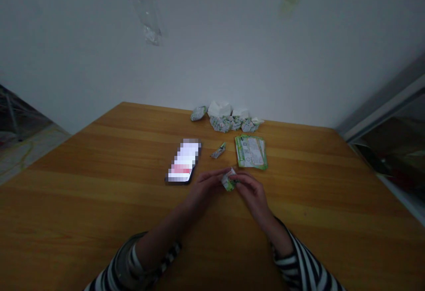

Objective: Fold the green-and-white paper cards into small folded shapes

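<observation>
Wall (212, 47), plain pale grey, rising behind a broad wooden table (99, 167) with warm honey grain. Along the table's far edge, near the middle, a heap of crumpled green-and-white paper wrappers (227, 120), some white lumps among them. Closer in, right of centre, a flat green-bordered printed sheet (251, 152). Left of centre, a smartphone (183, 161) lying flat, its screen pixelated beyond reading. Between phone and sheet, a small twisted paper scrap (218, 151), apart from the heap. Black-and-white striped sleeves (303, 262) entering from the near edge. Toward the table's centre, left hand (203, 189) just beside the phone and right hand (252, 193) just below the sheet, both closed from either side on a small folded green-and-white paper piece (229, 181), held lifted between the fingertips, hands almost meeting.
</observation>
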Demonstrator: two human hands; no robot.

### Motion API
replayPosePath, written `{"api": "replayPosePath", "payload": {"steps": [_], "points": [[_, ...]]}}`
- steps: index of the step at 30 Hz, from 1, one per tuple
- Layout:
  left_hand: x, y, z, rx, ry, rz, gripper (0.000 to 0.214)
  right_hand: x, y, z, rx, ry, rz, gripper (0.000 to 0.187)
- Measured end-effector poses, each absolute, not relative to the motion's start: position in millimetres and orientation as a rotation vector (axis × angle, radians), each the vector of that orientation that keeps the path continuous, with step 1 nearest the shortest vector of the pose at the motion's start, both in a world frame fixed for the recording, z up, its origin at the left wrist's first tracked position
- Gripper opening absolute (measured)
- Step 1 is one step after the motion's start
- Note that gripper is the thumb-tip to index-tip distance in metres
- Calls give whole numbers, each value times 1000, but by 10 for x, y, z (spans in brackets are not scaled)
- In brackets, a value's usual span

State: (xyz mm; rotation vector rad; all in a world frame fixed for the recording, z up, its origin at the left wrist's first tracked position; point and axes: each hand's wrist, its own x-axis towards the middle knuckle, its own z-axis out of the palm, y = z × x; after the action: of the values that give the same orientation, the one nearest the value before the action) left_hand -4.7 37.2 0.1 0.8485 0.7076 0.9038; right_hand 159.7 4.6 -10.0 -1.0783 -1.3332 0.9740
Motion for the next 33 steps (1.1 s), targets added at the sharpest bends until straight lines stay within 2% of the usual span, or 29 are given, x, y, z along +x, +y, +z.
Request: {"api": "replayPosePath", "payload": {"steps": [2,5,7,12,18,22,26,33], "points": [[-47,386,-13,933,757,905,39,1584,50,-115,-1096,-1328,955,15],[-51,400,-30,972,786,920,52,1564,68,-172,-1135,-1285,959,15],[-63,408,-20,965,786,885,55,1554,79,-205,-1113,-1243,1036,23],[-81,415,40,1118,795,781,41,1534,71,-235,-1050,-1184,1167,47],[-23,352,23,1379,1053,904,32,1526,25,-229,-1275,-1289,940,38],[-24,336,-4,1298,1028,914,34,1537,51,-217,-1151,-1175,1097,25],[-14,337,-14,1178,1057,961,36,1539,81,-241,-1112,-1020,1247,23],[-17,349,35,1273,1041,919,29,1567,74,-229,-1177,-1083,1149,10]]}}
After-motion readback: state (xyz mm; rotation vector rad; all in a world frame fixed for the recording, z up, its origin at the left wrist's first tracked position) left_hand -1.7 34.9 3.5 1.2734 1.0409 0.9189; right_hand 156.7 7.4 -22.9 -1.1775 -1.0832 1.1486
